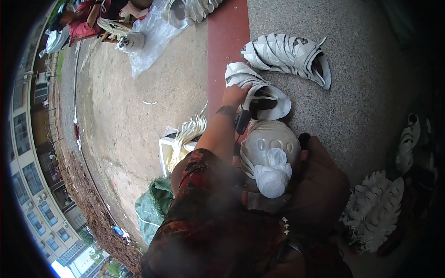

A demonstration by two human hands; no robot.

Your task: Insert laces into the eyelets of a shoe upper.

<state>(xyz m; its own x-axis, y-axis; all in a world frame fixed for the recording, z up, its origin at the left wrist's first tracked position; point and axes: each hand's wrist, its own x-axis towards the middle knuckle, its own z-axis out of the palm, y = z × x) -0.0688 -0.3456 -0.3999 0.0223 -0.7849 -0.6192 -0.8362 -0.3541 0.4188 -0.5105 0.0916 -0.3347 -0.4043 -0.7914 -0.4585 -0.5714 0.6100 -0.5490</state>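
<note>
My left hand [236, 94], with a dark band and a small black device at the wrist, reaches forward to a stack of nested white curved pieces [266, 92]. Its fingers close over the left side of that stack, which has a dark hollow at its near end. Before my body sits a rounded, cream-coloured form [273, 139] with several oval marks. A knotted white bundle [272, 178] lies against its near side. Small patches of skin show at the form's right edge, in deep shade; my right hand's fingers cannot be made out there.
A second white stack [282, 55] lies beyond on speckled flooring. Pale strips [187, 139] spill from a white box on the left, near a green sack [155, 206]. White scalloped pieces [375, 208] lie at right. Another person [83, 23] sits far left by clear plastic sheeting [153, 46].
</note>
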